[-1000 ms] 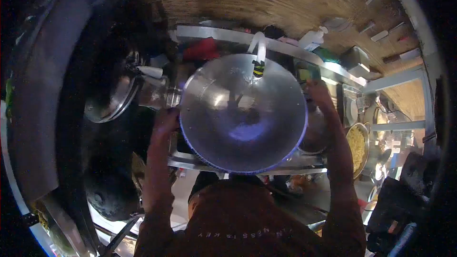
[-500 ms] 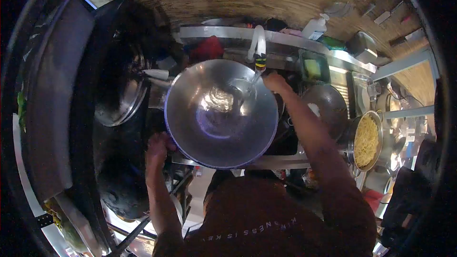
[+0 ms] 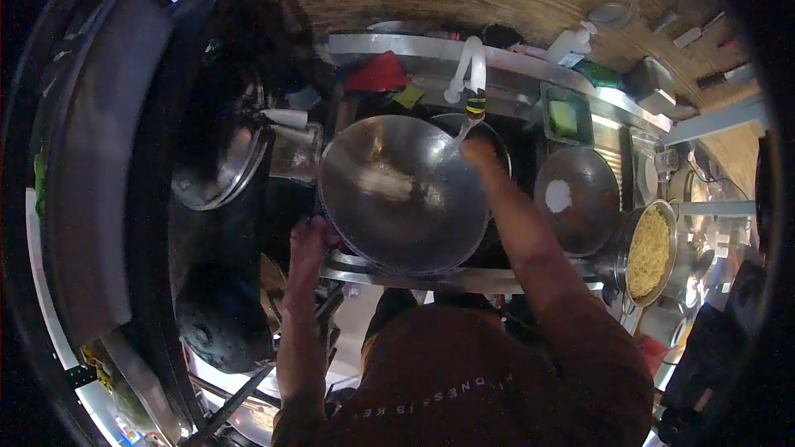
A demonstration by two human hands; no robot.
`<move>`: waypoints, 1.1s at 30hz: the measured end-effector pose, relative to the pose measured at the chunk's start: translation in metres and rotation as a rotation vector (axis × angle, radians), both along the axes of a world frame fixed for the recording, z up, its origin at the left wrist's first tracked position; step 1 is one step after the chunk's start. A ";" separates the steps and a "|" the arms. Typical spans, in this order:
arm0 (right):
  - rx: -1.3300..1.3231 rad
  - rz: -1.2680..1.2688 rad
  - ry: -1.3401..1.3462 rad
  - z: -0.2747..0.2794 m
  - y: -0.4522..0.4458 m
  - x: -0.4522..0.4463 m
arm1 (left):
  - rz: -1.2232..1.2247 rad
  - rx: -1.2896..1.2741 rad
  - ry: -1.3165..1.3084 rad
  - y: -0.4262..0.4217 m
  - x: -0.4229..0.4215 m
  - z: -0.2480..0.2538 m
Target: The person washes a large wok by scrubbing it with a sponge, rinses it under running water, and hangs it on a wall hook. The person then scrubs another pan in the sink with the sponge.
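Observation:
A large metal wok lies in front of me, its inside shiny and seemingly wet. At its near left rim my left hand is closed; the fingers are partly hidden by the rim. Across the bowl, my right hand grips the far right rim, just below the nozzle of a white tap. Whether water is running from the nozzle I cannot tell. Part of a second round pan shows behind the wok, beside my right hand.
Right of my arm sits a wok with something white in it. Farther right is a pot of noodles. Stacked metal pans stand at left, near a dark round wok. A red cloth lies behind.
The wok looks smaller and lower, away from the camera, with both hands still at its rim. Water was streaming from the tap into it earlier. The whole view has shifted slightly.

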State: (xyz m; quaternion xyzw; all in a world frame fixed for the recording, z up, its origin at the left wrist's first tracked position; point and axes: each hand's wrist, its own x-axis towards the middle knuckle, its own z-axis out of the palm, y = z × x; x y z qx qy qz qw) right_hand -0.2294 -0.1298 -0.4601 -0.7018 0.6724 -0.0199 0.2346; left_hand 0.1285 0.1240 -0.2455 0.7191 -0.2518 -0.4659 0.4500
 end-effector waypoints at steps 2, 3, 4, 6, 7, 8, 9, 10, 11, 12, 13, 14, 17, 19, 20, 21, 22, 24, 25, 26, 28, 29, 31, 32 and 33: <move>0.097 0.144 0.148 -0.083 -0.030 -0.015 | -0.037 0.023 -0.020 -0.009 0.000 -0.006; 0.252 -0.167 -0.483 -0.049 -0.018 0.005 | -0.044 0.039 -0.008 -0.012 0.009 -0.023; 0.394 -0.482 -1.114 0.014 -0.002 0.038 | -0.049 0.055 0.004 -0.014 0.015 -0.039; 0.778 -0.708 -1.547 0.131 0.011 0.080 | 0.022 0.086 0.038 -0.018 0.019 -0.057; 0.742 -0.625 -1.603 0.141 0.010 0.081 | 0.056 0.100 0.055 -0.020 0.020 -0.064; 0.704 -0.539 -1.656 0.147 0.009 0.081 | 0.071 0.089 -0.019 -0.023 0.017 -0.059; 0.664 -0.453 -1.707 0.153 0.008 0.080 | 0.062 0.072 -0.116 -0.025 0.011 -0.055; 0.587 -0.459 -1.620 0.159 0.011 0.075 | -0.007 0.000 -0.405 -0.027 0.003 -0.052; 0.510 -0.464 -1.532 0.165 0.016 0.068 | -0.057 -0.097 -0.750 -0.028 -0.010 -0.040; 0.435 -0.471 -1.443 0.172 0.020 0.062 | -0.074 -0.223 -1.089 -0.032 -0.024 -0.025; 0.489 -0.418 -1.431 0.185 0.025 0.057 | -0.133 -0.344 -1.256 -0.039 -0.040 -0.010; 0.546 -0.364 -1.416 0.201 0.030 0.052 | -0.201 -0.457 -1.339 -0.048 -0.058 0.001; 0.428 -0.333 -1.297 0.238 0.054 0.042 | -0.509 -0.397 -0.550 -0.089 -0.112 -0.013; 0.271 -0.280 -1.272 0.244 0.073 0.032 | -0.321 -0.096 0.389 -0.128 -0.150 -0.036; 0.200 -0.216 -1.295 0.245 0.084 0.022 | -0.214 -0.002 0.770 -0.153 -0.171 -0.046; 0.128 -0.152 -1.314 0.246 0.093 0.014 | -0.224 -0.070 0.889 -0.175 -0.193 -0.085; -0.040 -0.103 -1.129 0.256 0.103 0.007 | -0.248 -0.094 0.990 -0.195 -0.205 -0.106; -0.268 -0.255 -0.987 0.254 0.123 0.005 | -0.311 -0.087 1.174 -0.230 -0.226 -0.130; -0.378 -0.333 -0.911 0.252 0.130 0.002 | -0.318 -0.025 1.170 -0.240 -0.230 -0.133; -0.423 -0.363 -0.984 0.210 0.131 -0.008 | -0.324 0.037 1.166 -0.250 -0.235 -0.135; -0.349 -0.439 -1.185 0.172 0.132 -0.009 | -0.359 0.083 1.017 -0.260 -0.242 -0.112; -0.325 -0.435 -1.310 0.149 0.130 -0.003 | -0.386 0.069 0.866 -0.257 -0.245 -0.090; -0.043 -0.569 -1.542 0.124 0.119 0.008 | -0.556 -0.161 0.484 -0.245 -0.246 -0.055; 0.224 -0.700 -1.636 0.123 0.105 0.012 | -0.636 -0.275 0.287 -0.234 -0.246 -0.036; 0.503 -0.821 -1.712 0.121 0.092 0.017 | -0.713 -0.389 0.088 -0.221 -0.244 -0.019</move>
